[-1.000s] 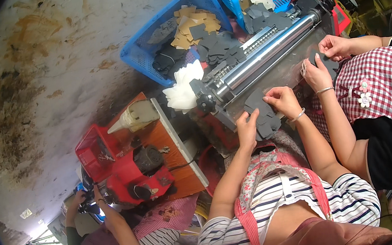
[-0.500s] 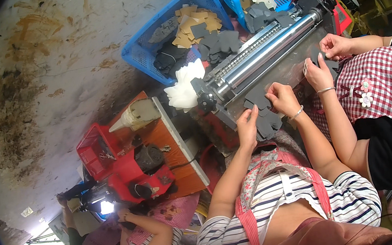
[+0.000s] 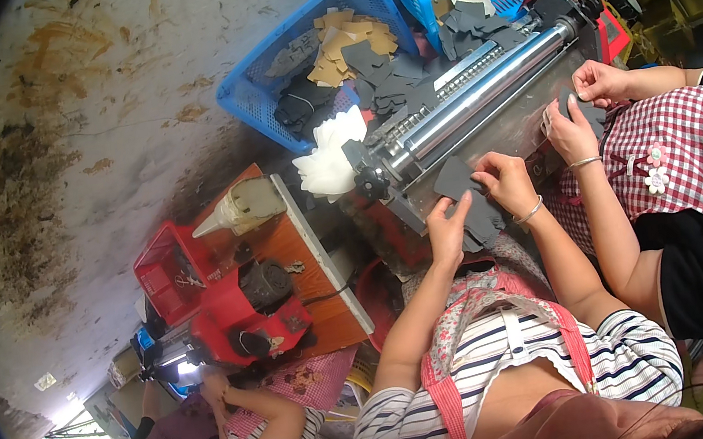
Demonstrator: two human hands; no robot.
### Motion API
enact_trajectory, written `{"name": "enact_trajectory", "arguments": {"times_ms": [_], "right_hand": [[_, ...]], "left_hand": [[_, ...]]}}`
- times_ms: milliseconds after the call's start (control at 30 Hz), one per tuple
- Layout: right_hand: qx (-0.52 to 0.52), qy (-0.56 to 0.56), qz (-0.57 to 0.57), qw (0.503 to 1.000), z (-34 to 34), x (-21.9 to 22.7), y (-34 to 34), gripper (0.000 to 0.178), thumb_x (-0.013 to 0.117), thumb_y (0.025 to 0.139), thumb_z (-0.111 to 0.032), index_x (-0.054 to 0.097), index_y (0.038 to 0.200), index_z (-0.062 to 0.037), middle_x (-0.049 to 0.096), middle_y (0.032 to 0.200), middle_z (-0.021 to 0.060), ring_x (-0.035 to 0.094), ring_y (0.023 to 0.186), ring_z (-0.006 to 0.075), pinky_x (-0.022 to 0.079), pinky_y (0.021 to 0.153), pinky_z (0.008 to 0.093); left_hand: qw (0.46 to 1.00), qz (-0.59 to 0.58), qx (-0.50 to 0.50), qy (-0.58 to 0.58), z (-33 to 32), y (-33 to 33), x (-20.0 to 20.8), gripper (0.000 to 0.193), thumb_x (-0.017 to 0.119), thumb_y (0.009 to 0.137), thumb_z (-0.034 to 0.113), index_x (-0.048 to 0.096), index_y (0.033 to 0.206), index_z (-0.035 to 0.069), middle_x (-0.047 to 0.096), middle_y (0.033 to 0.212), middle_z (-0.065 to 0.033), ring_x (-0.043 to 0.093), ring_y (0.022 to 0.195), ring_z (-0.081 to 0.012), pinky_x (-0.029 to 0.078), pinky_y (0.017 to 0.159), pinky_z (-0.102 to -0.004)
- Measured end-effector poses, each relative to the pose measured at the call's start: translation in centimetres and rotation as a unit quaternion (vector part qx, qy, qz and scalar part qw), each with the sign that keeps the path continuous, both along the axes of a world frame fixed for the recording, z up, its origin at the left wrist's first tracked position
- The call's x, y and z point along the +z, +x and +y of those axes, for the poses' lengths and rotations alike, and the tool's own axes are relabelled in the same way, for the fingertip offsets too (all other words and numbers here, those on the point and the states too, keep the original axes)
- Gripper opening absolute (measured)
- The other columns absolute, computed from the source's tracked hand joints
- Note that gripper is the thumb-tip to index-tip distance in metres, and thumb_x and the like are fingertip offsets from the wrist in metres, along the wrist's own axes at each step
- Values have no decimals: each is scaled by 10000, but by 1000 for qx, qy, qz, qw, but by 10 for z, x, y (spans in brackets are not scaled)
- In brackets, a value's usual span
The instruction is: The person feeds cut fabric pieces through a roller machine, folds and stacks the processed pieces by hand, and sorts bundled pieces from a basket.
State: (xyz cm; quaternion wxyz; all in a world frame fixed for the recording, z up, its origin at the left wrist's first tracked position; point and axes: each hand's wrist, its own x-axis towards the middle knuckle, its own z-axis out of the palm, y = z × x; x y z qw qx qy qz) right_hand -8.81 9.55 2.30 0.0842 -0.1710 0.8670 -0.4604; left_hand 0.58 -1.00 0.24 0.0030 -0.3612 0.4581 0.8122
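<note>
My right hand (image 3: pixel 509 187) pinches the edge of a flat dark grey cut piece (image 3: pixel 454 177) at the feed side of a roller machine (image 3: pixel 486 95). My left hand (image 3: pixel 447 229) is closed on more dark grey cut pieces (image 3: pixel 483 222), its thumb along their edge. These pieces overlap between my hands, above my apron. Whether they are leather or another sheet material, I cannot tell. The machine's shiny steel roller (image 3: pixel 494 90) lies just beyond my hands.
To my right, a co-worker's hands (image 3: pixel 575 132) handle a dark grey piece at the same machine. A blue basket (image 3: pixel 233 97) with tan and grey pieces stands behind it. On the left are a red machine (image 3: pixel 219 326) and an orange table (image 3: pixel 325 285); two people work beyond.
A grey piece now lies flatter and farther toward the roller between my hands. My right hand has shifted slightly left. At the far left, the people's arms have moved.
</note>
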Motion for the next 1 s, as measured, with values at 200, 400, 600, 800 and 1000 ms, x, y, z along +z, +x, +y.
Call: {"name": "enact_trajectory", "arguments": {"times_ms": [200, 400, 600, 800, 1000], "right_hand": [[-54, -200, -347, 915, 19, -6, 4, 107, 649, 742, -2, 590, 830, 15, 612, 679, 56, 566, 543, 81, 447, 479, 200], [-71, -226, -382, 893, 26, -3, 5, 145, 652, 719, 32, 583, 847, 31, 612, 662, 70, 572, 543, 93, 452, 482, 187], [-71, -166, -391, 902, 21, 7, 3, 145, 654, 708, 46, 578, 832, 48, 607, 648, 78, 577, 543, 101, 456, 478, 191], [-51, -245, -450, 857, 26, 2, 0, 153, 671, 723, 21, 576, 840, 48, 598, 646, 70, 574, 538, 105, 473, 487, 200], [-56, -340, -482, 805, 27, -11, 3, 154, 659, 762, -11, 572, 875, 46, 601, 713, 74, 578, 579, 111, 486, 530, 199]], "left_hand": [[1000, -16, -9, 2, -2, 6, -8, 257, 567, 882, 205, 629, 898, -44, 576, 767, 33, 482, 714, -34, 401, 639, -189], [995, 14, 2, -100, 6, 7, -8, 231, 540, 896, 175, 622, 926, -39, 581, 776, 18, 488, 727, -40, 392, 678, -183], [987, 0, 18, -161, 9, 11, -12, 278, 525, 889, 85, 550, 1140, -31, 583, 895, 8, 473, 721, -35, 396, 670, -177], [989, 125, 38, -73, 0, 15, -2, 445, 553, 866, 52, 409, 1285, 9, 573, 948, -17, 511, 770, -32, 401, 700, -160], [989, 143, 41, -16, -2, 21, 4, 378, 543, 862, 28, 467, 1231, -7, 586, 1011, -10, 517, 803, -34, 426, 704, -185]]}}
